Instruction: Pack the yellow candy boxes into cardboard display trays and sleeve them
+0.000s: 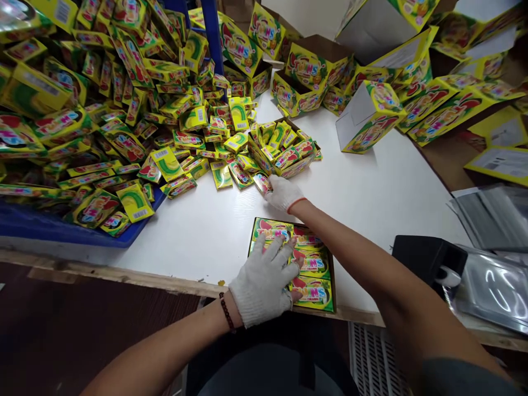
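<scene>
My left hand [266, 280], in a white glove with bare fingertips, lies spread over an open display box [334, 275] at the table's front edge. Small yellow and green packs [310, 261] lie in rows inside that box. Farther forward, my right hand [284, 193], gloved too, has its fingers closed on a small pack [261, 181] at the edge of the loose pile. Just beyond it stands another open box [303, 165], filled with loose small packs.
A large heap of small packs [124, 137] covers the left side, partly in a blue tray [119, 240]. Empty boxes [371, 118] stand at the back right. A black object [424, 264] and clear plastic sheets [495, 286] lie at the right.
</scene>
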Demonstrator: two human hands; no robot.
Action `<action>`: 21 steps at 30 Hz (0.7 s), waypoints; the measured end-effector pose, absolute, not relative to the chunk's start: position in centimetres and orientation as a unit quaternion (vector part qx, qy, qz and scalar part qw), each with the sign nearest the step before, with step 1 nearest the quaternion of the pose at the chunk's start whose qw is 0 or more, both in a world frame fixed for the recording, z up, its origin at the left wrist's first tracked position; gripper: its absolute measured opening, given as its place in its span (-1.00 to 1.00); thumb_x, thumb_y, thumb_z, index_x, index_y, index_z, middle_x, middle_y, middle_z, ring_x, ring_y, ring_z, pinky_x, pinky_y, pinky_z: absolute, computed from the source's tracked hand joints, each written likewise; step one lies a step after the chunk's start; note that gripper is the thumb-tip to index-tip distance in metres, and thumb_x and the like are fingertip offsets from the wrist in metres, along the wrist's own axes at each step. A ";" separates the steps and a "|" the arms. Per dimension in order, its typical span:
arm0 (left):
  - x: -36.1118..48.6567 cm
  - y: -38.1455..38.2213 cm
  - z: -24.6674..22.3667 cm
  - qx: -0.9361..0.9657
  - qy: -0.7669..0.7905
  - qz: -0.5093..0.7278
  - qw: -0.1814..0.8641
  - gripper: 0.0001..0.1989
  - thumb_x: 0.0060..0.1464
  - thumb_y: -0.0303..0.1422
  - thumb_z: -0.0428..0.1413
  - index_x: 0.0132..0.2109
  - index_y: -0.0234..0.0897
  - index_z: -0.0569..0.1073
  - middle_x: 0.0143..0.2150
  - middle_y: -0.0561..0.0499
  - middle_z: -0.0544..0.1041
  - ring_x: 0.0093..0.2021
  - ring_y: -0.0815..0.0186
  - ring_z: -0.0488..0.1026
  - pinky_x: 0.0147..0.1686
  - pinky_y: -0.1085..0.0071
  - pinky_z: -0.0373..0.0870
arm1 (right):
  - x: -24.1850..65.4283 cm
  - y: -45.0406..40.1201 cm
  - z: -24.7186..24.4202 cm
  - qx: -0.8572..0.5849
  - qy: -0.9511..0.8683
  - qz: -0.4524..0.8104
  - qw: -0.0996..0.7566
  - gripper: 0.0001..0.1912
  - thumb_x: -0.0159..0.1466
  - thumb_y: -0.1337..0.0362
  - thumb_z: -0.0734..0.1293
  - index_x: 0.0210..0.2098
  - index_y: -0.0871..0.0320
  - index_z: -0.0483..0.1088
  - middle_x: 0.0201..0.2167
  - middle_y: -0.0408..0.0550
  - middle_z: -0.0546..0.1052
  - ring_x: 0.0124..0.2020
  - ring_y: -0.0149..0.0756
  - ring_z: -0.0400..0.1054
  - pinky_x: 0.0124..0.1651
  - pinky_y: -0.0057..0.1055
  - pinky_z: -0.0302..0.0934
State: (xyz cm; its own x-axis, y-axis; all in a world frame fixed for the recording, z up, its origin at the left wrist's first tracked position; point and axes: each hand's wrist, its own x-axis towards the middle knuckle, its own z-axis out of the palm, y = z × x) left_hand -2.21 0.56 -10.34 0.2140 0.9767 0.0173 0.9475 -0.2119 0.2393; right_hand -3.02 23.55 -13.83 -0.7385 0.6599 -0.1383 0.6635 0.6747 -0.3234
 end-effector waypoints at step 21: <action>-3.2 3.5 -8.6 0.590 0.634 0.439 0.241 -0.51 0.20 -0.36 0.02 0.26 -0.33 0.33 0.08 -0.10 0.56 0.01 0.21 0.53 0.02 0.28 0.51 | 15.0 11.4 -5.8 0.316 0.893 -0.166 -0.274 -0.57 0.18 0.05 0.41 -0.01 0.05 0.36 -0.02 0.18 0.42 0.09 0.17 0.29 0.10 0.17 0.21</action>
